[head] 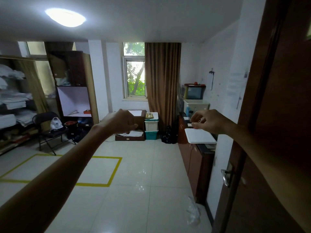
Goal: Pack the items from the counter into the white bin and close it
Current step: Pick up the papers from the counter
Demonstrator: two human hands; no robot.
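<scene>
Standing in the doorway, both arms stretched out ahead, nothing packed yet as far as I can judge. This is the approach step: getting to the counter (204,148) at right centre of the frame

Left hand (123,121), mid-frame: grip curled in loosely, thumb against the fingers, holding nothing that I can see. Right hand (210,121), right of centre: grip also loosely curled, fingertips (193,125) bent down. It sits just above the white lid (200,135) in the picture, but I'm well short of the counter, so I read that as overlap, not contact. Whether something small is pinched there, I cannot tell

Task things: white lid lies flat on the near end of the counter, overhanging its edge a bit. Further back on the same counter, behind my right hand, stands a white bin (196,105), likely the one to fill. Loose items on the counter between lid and bin are mostly hidden by my right hand, too small to name

Also in view: brown door (277,115) on the right edge, stacked white and teal bins (151,126) by the curtain at centre, folding chair (48,130) at left with an iron (56,123) on it, yellow tape square (107,184) on the floor, crumpled clear plastic (193,214) on the floor at lower right

Next move needs: walk forward along the right side, clear the door edge, get over the counter so the items are actually visible, then spread one grip for the first item
</scene>
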